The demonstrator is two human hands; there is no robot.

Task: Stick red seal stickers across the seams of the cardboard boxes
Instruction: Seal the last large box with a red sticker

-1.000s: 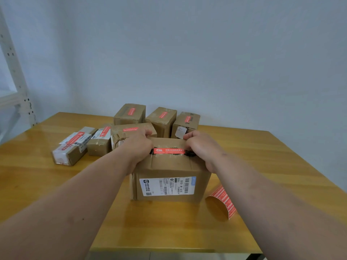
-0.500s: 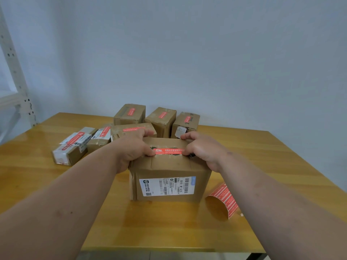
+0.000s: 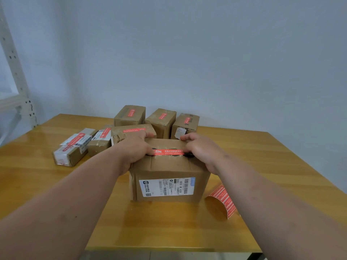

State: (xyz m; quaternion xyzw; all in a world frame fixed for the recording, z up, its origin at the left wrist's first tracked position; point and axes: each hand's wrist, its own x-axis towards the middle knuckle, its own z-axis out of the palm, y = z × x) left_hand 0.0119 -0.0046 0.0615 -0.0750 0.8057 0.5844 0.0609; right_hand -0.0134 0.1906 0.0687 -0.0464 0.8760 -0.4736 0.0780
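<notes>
A brown cardboard box [image 3: 169, 169] with a white shipping label on its near face stands in the middle of the table. A red seal sticker [image 3: 169, 152] lies across the seam on its top. My left hand [image 3: 134, 149] grips the box's top left, fingers curled over the far edge and thumb pressing the sticker's left end. My right hand [image 3: 202, 149] grips the top right the same way, thumb on the sticker's right end. A curled sheet of red stickers [image 3: 223, 200] lies on the table right of the box.
Several smaller boxes with red stickers sit behind and to the left, among them one at the back [image 3: 129, 114] and a flat one at far left [image 3: 71, 149]. The wooden table [image 3: 169, 226] ends close in front. A white metal shelf post [image 3: 13, 72] stands at the left.
Both hands have slid slightly on the box top, with the thumbs settling on the sticker's ends. The box and the other things have stayed in place.
</notes>
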